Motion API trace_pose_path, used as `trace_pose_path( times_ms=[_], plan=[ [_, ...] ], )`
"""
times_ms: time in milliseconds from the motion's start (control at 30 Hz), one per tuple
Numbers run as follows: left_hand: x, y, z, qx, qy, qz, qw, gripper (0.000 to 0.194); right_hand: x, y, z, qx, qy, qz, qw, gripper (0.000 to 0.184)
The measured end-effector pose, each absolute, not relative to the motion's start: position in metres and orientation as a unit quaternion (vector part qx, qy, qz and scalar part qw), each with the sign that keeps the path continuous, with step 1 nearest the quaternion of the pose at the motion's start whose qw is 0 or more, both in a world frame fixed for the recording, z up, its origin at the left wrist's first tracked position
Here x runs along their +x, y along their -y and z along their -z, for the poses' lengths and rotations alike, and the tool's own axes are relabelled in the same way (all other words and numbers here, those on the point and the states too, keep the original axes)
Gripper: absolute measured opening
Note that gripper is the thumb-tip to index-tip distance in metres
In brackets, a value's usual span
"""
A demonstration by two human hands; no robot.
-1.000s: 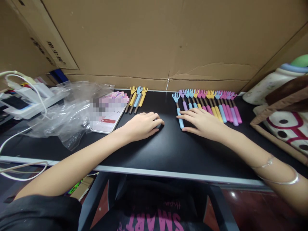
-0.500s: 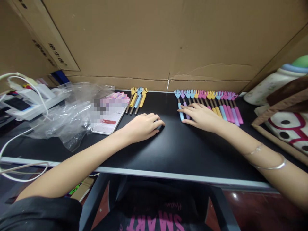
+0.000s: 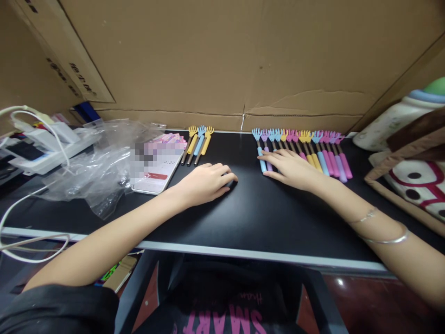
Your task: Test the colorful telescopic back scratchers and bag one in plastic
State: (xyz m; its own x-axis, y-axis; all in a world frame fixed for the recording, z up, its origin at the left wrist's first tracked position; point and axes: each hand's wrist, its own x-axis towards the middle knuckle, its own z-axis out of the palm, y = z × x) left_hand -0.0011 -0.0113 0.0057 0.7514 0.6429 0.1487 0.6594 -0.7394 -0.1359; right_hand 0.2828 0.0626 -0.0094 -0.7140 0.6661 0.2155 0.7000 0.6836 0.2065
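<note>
My left hand [image 3: 210, 184] rests palm down on the black desk, fingers loosely bent and apart, with nothing in it. Behind it lie three back scratchers with hand-shaped heads, two yellow and one blue [image 3: 199, 144]. To the right, my right hand [image 3: 292, 170] lies open over the left part of a long row of back scratchers [image 3: 324, 162] in blue, purple, yellow and pink. Its fingertips and thumb reach the handle of the leftmost blue back scratcher [image 3: 260, 154] and seem to touch it. The hand hides several handles.
A phone [image 3: 153, 181] showing a timer lies left of my left hand, beside crumpled clear plastic bags [image 3: 100, 162]. Farther left stands a power strip [image 3: 52, 146] with white cables. A bottle [image 3: 385, 120] and a bag [image 3: 413, 185] are at the right; cardboard [image 3: 208, 60] walls the back.
My right forearm has shifted very slightly to the left. The leftmost blue back scratcher sits almost the same, and my left hand has stayed still.
</note>
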Motion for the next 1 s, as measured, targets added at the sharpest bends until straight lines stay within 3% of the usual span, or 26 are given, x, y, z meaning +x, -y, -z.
trace_pose_path(
  times_ms=[1000],
  plan=[
    [-0.0014,0.0115,-0.0062,-0.932,0.349,0.039,0.091,0.027,0.2851,-0.0609,0.0069,-0.36,0.914,0.182,0.049,0.055]
  ],
)
